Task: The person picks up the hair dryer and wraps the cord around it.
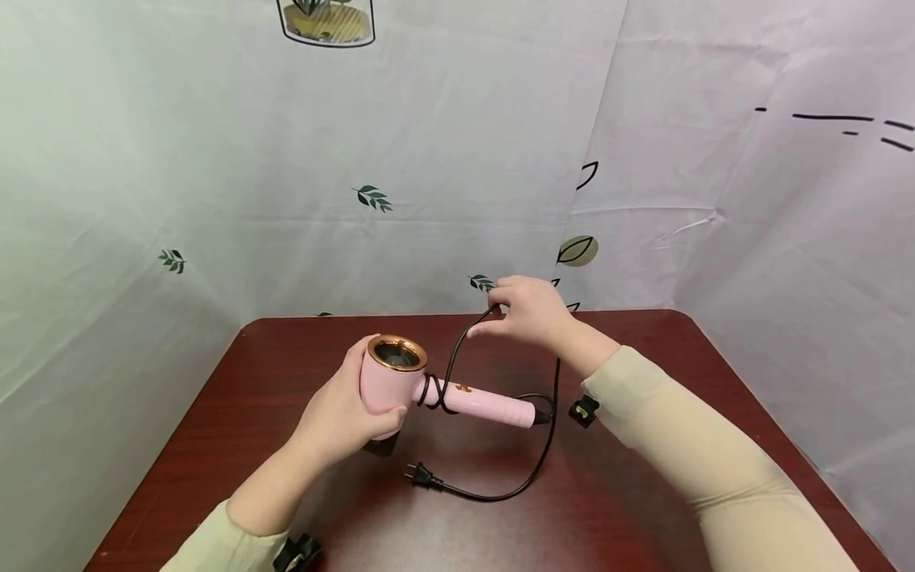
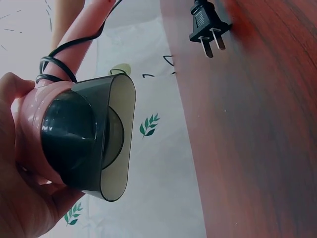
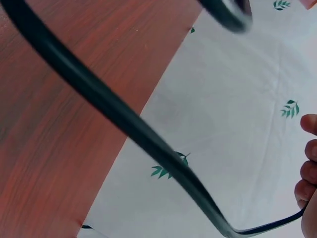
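Note:
My left hand (image 1: 332,417) grips the round body of a pink hair dryer (image 1: 386,388), fingers behind it and thumb across the near side. Its copper-rimmed end faces up; a dark flat nozzle (image 2: 117,163) shows at the other end in the left wrist view. The handle (image 1: 493,407) points right, with the black cord (image 1: 449,367) looped round it close to the body. Above and beyond the handle, my right hand (image 1: 532,311) holds a length of that cord, its fingers curled round it. The two-pin plug (image 1: 423,476) hangs at the cord's loose end, in front of the dryer.
A dark red-brown wooden table (image 1: 236,413) lies below both hands. Behind it and along the sides hangs a pale cloth (image 1: 457,159) printed with leaves. Black wrist-camera mounts (image 1: 584,411) show beside the sleeves.

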### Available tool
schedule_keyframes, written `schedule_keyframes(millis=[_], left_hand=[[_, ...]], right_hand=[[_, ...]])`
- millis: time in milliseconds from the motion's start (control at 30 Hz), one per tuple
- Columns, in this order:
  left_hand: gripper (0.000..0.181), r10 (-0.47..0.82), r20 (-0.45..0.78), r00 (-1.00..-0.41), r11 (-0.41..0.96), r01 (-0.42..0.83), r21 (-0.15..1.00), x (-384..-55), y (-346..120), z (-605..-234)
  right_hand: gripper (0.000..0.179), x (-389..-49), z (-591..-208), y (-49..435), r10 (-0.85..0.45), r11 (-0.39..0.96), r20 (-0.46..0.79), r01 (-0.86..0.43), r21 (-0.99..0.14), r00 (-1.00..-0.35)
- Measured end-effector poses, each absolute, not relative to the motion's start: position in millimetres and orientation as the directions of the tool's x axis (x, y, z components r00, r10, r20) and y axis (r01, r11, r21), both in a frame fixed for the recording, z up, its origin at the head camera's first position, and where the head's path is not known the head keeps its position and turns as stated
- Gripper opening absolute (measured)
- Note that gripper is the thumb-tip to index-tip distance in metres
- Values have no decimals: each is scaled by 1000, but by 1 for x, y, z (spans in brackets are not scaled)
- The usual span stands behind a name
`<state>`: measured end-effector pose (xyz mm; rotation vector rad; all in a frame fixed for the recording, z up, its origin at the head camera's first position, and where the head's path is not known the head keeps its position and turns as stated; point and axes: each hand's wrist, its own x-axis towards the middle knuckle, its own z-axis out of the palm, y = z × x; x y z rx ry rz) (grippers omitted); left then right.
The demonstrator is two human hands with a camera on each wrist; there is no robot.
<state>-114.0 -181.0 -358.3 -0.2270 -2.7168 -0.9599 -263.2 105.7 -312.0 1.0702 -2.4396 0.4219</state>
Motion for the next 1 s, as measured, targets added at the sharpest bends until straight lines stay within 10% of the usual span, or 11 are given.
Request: schedule_keyframes(millis=[400, 1000], left_hand=[[103, 86, 307, -948, 717, 273, 641, -112, -184, -364], [102, 104, 356, -929, 586, 347, 732, -111, -186, -371]], right_hand=[[48, -275, -314, 111, -522, 716, 274, -590, -373, -808], [35, -286, -339, 111, -551, 663, 70, -487, -568, -832]])
